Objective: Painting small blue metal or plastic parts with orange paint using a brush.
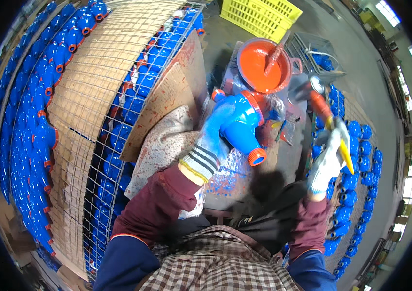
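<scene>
Gripping one blue pump casting (237, 123) with the gloved left hand (213, 138), the person is steadying it on the paint-spattered worktop (230, 174), long axis running from its red flange near the red paint pot (263, 65) down to its red threaded end. Right of the casting, the gloved right hand (327, 162) is clamping one yellow-handled brush (329, 123), bristles toward the pot. Many blue castings are lying stacked left of it.

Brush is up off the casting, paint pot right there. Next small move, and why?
Probably dip the paintbrush into the orange paint pot. The right hand holds the brush clear of the blue pump casting, which the left hand steadies; its flange rims are already orange, and the pot sits just beyond.
</scene>
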{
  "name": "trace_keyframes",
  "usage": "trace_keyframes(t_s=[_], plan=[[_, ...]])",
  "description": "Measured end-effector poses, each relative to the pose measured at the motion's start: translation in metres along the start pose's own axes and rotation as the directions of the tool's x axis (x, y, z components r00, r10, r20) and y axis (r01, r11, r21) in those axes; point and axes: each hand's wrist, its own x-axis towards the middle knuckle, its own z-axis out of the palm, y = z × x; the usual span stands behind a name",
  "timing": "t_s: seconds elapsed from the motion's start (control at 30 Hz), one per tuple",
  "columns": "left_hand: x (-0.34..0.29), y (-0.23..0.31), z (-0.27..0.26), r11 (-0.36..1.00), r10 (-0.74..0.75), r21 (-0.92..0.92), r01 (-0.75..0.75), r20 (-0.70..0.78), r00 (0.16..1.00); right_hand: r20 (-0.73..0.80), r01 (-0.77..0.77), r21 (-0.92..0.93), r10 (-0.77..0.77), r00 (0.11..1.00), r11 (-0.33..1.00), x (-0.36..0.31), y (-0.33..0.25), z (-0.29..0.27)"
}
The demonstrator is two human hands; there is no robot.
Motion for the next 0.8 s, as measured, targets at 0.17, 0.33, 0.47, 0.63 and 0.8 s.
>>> trace_keyframes(t_s=[0.17,0.33,0.47,0.63,0.8], plan=[[-0.004,-0.015,-0.004,0.992,0.039,0.121,-0.044,0.05,0.998,0.259,-0.187,0.198,0.133,0.957,0.962,-0.053,-0.054,0.005],[-0.008,-0.018,0.001,0.981,0.089,0.167,-0.098,0.064,0.994,0.293,-0.174,0.183,0.115,0.949,0.968,-0.046,-0.068,0.013],[-0.008,-0.016,-0.005,0.947,0.107,0.294,-0.131,0.099,0.989,0.302,-0.213,0.139,0.163,0.939,0.967,-0.043,-0.073,0.015],[-0.013,-0.014,0.002,0.986,0.09,0.139,-0.095,0.043,0.995,0.34,0.232,-0.177,-0.162,0.926,0.957,-0.047,-0.068,0.013],[-0.021,-0.009,0.017,0.999,-0.039,-0.018,0.04,0.025,0.999,0.311,0.247,-0.111,-0.203,0.929,0.963,-0.057,-0.055,0.009]])
